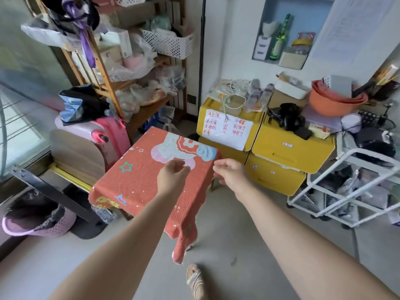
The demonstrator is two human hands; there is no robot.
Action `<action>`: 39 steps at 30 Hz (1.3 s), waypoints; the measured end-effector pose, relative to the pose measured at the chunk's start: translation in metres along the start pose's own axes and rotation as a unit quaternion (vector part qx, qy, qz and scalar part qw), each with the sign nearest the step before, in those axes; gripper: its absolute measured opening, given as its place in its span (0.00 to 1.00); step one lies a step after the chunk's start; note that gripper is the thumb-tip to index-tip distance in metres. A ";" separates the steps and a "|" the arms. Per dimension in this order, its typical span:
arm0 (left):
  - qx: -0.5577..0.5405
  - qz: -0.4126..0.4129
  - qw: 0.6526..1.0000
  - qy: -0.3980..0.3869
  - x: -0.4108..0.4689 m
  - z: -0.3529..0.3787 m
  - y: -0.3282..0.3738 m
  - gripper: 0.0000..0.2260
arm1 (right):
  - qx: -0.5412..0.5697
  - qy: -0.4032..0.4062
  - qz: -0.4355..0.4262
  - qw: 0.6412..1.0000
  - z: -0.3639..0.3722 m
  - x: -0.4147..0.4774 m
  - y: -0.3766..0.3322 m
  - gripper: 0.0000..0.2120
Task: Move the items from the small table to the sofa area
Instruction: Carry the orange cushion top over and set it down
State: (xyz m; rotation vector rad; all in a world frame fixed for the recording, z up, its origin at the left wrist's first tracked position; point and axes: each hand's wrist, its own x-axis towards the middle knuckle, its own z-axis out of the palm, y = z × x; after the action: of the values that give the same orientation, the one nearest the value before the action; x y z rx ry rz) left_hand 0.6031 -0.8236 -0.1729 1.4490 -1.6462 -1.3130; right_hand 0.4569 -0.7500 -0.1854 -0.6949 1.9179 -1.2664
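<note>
A small table stands in the middle of the room under a red knitted cloth point(138, 180) with stars and a pale cartoon figure. Nothing lies on the cloth. My left hand point(173, 176) hovers over the cloth's right part, fingers loosely curled, holding nothing. My right hand point(230, 172) is at the table's right edge, fingers curled downward over that edge; I cannot tell whether it touches the cloth. No sofa is in view.
Yellow drawer units point(287, 156) with a handwritten sheet stand right behind the table. A white wire trolley point(350, 191) is at the right, a pink suitcase point(108, 137) and wooden shelf point(112, 83) at the left, a purple basket point(36, 221) at lower left. My sandalled foot point(195, 280) stands on grey floor.
</note>
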 end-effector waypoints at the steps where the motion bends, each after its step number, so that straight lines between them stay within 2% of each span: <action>1: 0.002 0.000 1.000 0.001 0.008 0.004 0.003 0.12 | -0.012 -0.006 0.001 1.000 -0.001 0.011 -0.002 0.04; 8: -0.012 -0.039 0.998 0.038 0.106 0.032 0.014 0.11 | -0.052 -0.046 0.008 0.998 0.000 0.131 -0.023 0.04; 15: 0.001 -0.069 0.994 0.084 0.172 0.028 0.022 0.12 | -0.098 -0.086 0.013 0.991 0.011 0.216 -0.044 0.05; 19: -0.006 -0.098 0.985 0.141 0.204 0.012 0.017 0.11 | -0.124 -0.134 0.012 0.983 0.035 0.262 -0.052 0.00; 23: -0.007 -0.137 0.972 0.189 0.223 0.006 0.007 0.11 | -0.147 -0.200 0.014 0.969 0.063 0.301 -0.056 0.10; 26: -0.017 -0.169 0.954 0.245 0.243 0.008 0.003 0.12 | -0.161 -0.261 0.020 0.952 0.083 0.338 -0.060 0.10; 34: -0.062 -0.262 0.905 0.329 0.268 0.037 -0.023 0.11 | -0.208 -0.339 0.007 0.918 0.101 0.411 -0.058 0.03; 39: -0.060 -0.344 0.866 0.358 0.261 0.053 -0.070 0.09 | -0.303 -0.383 0.018 0.873 0.120 0.439 -0.018 0.10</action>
State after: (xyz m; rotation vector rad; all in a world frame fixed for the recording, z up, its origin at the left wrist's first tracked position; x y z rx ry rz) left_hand 0.5192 -1.0521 -0.3018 2.1950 -0.5596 -0.9598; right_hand 0.2946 -1.1539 -0.3191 -1.2422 1.5886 -0.2243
